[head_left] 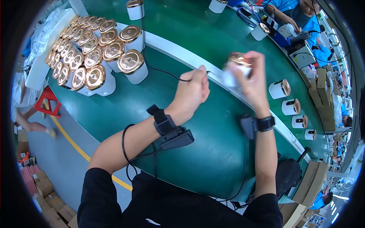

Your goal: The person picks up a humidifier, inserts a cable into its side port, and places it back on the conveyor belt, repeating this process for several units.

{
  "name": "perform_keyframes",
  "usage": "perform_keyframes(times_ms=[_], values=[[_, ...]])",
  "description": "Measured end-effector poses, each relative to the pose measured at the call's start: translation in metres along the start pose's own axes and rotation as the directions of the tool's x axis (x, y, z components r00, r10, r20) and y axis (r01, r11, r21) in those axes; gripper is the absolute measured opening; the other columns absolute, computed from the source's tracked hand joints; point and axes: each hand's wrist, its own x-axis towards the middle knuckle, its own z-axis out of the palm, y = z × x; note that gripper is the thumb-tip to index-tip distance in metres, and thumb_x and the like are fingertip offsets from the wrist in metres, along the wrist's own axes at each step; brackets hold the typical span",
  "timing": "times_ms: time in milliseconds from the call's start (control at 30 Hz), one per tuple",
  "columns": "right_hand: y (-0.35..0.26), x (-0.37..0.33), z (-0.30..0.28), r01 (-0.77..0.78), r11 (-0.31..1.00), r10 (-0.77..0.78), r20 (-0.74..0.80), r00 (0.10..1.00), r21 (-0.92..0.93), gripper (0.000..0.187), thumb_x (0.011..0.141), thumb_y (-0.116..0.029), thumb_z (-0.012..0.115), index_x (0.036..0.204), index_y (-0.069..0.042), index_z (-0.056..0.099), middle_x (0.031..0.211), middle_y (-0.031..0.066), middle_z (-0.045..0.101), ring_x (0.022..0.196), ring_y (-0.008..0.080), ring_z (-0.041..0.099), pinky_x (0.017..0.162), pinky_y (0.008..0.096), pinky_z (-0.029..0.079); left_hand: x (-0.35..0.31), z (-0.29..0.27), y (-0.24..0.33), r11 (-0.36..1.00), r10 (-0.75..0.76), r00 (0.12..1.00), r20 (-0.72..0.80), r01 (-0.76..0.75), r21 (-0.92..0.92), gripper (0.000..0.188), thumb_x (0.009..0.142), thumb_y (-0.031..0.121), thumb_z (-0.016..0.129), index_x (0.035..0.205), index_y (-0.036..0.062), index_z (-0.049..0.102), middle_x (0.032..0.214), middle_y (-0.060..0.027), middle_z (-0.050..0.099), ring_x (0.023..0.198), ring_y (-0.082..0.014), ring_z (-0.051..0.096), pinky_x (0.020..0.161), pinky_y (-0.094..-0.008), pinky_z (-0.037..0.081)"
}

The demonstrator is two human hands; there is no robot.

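My left hand (191, 90) is closed around a thin black cable (165, 72), whose plug end pokes out past the thumb toward the right. To its right, over the white rail (178, 48), my right hand (255, 84) grips a white canister with a gold lid (229, 77). Motion blurs that canister, and my fingers hide part of it. The cable's plug and the canister are apart. A black strapped device (177, 139) sits on my left wrist, and another black device (247, 126) is at my right wrist.
Rows of gold-lidded white canisters (97, 77) crowd the green table (213, 152) at left. Beyond the rail, several more canisters (279, 89) are spaced along the green surface. A co-worker (283, 11) sits at far right. Loose cables hang near my forearms; cardboard boxes (310, 182) stand at right.
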Motion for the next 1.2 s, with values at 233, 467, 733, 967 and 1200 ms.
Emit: perform_keyframes(times_ms=[233, 467, 733, 967, 1200], values=[[0.072, 0.014, -0.103, -0.185, 0.672, 0.096, -0.164, 0.982, -0.717, 0.041, 0.079, -0.029, 0.074, 0.099, -0.002, 0.05, 0.1, 0.0154, 0.055, 0.088, 0.0261, 0.059, 0.077, 0.0347, 0.048, 0.004, -0.002, -0.004, 0.999, -0.03, 0.995, -0.1, 0.027, -0.03, 0.038, 0.099, 0.031, 0.044, 0.068, 0.0126, 0.034, 0.053, 0.0026, 0.029, 0.044, -0.0076, 0.023, 0.042, -0.0261, 0.016], [0.091, 0.154, -0.075, -0.203, 0.401, -0.323, -0.345, 0.881, -0.893, 0.056, 0.076, -0.046, 0.07, 0.101, 0.003, 0.059, 0.109, 0.0244, 0.057, 0.098, 0.0398, 0.059, 0.082, 0.0433, 0.047, 0.018, -0.002, 0.005, 0.994, -0.108, 0.983, -0.148, 0.106, -0.024, 0.038, 0.099, 0.032, 0.044, 0.068, 0.0124, 0.034, 0.053, 0.0025, 0.027, 0.044, -0.0075, 0.024, 0.041, -0.0256, 0.017], [0.162, 0.232, -0.166, -0.471, 0.762, 0.412, -0.228, 0.882, -0.444, 0.059, 0.078, -0.045, 0.07, 0.112, 0.003, 0.062, 0.109, 0.0112, 0.062, 0.102, 0.0221, 0.059, 0.086, 0.0322, 0.046, 0.024, -0.007, 0.011, 0.987, -0.15, 0.979, -0.14, 0.14, -0.077, 0.039, 0.098, 0.031, 0.044, 0.066, 0.0122, 0.033, 0.052, 0.0022, 0.026, 0.044, -0.0077, 0.023, 0.042, -0.026, 0.016], [-0.016, 0.09, -0.014, -0.174, 0.951, 0.175, 0.019, 0.984, 0.255, 0.054, 0.084, -0.022, 0.053, 0.131, 0.002, 0.046, 0.112, 0.0128, 0.06, 0.097, 0.0195, 0.061, 0.086, 0.0311, 0.05, 0.007, -0.016, 0.014, 0.987, -0.044, 0.992, 0.117, 0.062, -0.151, 0.036, 0.096, 0.027, 0.039, 0.065, 0.0105, 0.033, 0.052, 0.002, 0.027, 0.045, -0.0075, 0.023, 0.043, -0.0259, 0.017], [-0.041, 0.01, 0.036, -0.041, 0.918, 0.052, -0.015, 0.999, 0.394, 0.074, 0.068, -0.025, 0.055, 0.134, 0.003, 0.037, 0.111, 0.0219, 0.057, 0.096, 0.0258, 0.06, 0.085, 0.0339, 0.051, -0.015, -0.002, 0.011, 0.991, -0.056, 0.96, 0.276, 0.088, -0.104, 0.037, 0.096, 0.026, 0.038, 0.064, 0.0088, 0.035, 0.054, 0.0019, 0.031, 0.048, -0.0071, 0.026, 0.045, -0.0252, 0.021]])
